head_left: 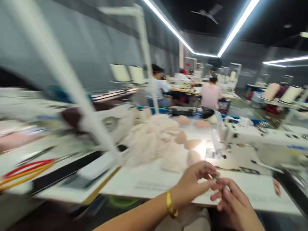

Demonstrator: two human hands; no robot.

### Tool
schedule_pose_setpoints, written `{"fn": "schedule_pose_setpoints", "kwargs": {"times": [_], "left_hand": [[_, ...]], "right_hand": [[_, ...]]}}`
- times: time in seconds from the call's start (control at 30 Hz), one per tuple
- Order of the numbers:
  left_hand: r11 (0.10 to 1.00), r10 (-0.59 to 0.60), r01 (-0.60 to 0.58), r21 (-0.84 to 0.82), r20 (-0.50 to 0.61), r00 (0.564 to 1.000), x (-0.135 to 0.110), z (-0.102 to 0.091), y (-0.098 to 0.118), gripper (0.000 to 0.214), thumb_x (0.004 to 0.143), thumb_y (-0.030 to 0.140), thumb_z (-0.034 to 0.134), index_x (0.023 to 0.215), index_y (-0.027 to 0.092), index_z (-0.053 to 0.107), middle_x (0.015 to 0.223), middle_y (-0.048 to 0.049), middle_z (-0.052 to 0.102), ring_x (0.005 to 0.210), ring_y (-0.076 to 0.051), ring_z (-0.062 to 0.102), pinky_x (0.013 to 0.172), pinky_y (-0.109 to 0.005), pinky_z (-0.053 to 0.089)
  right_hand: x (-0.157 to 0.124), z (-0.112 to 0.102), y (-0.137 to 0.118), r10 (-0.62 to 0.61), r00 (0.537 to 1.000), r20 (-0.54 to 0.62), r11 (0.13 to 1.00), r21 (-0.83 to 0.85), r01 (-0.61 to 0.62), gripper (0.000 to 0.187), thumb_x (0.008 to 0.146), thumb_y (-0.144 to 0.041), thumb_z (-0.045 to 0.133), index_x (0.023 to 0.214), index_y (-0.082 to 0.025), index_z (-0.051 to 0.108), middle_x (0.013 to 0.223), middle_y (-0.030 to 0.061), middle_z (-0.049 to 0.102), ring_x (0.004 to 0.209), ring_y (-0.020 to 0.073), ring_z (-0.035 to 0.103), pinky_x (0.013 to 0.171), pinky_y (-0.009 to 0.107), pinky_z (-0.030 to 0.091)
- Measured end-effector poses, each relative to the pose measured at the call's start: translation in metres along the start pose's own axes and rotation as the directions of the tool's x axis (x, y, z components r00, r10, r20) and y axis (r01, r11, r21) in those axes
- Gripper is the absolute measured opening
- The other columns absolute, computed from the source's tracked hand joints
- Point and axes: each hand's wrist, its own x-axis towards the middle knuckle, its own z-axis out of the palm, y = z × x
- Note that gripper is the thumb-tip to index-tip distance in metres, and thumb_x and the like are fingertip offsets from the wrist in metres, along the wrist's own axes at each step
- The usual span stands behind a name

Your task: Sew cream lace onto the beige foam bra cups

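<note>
Left hand (192,182) and right hand (234,197) meet above front edge of worktop (144,185). Small blurred item (216,177) at the fingertips; cannot tell which grip pinches it. Beyond: cream fabric heap (154,138), sewing machine (252,134).

Single head-worn view, facing forward and down, tabletop (144,189) near at six o'clock, ceiling lights (237,28) far at one o'clock
</note>
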Motion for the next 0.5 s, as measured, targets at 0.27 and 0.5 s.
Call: {"fn": "schedule_pose_setpoints", "kwargs": {"times": [0.27,0.5], "left_hand": [[0.767,-0.409,0.386,-0.512,0.074,0.91,0.056,0.017,0.026,0.025,0.075,0.019,0.083,0.096,0.015,0.069,0.094,-0.0091,0.074,0.088,-0.018,0.07,0.077,-0.024,0.058],[0.627,-0.606,0.51,-0.589,0.042,0.794,0.055,0.016,0.001,0.015,0.078,0.012,0.072,0.092,0.012,0.069,0.087,-0.0066,0.068,0.074,-0.013,0.066,0.067,-0.021,0.057]], "right_hand": [[0.012,-0.049,-0.034,-0.347,0.929,-0.13,0.873,-0.405,0.27,0.021,0.108,-0.039,0.048,0.126,-0.029,0.049,0.133,0.0114,0.068,0.113,0.0233,0.068,0.083,0.039,0.058],[0.01,-0.066,-0.032,-0.476,0.873,-0.103,0.837,-0.359,0.414,0.015,0.104,-0.039,0.057,0.107,-0.026,0.061,0.092,0.0048,0.073,0.082,0.0179,0.066,0.07,0.031,0.053]]}}
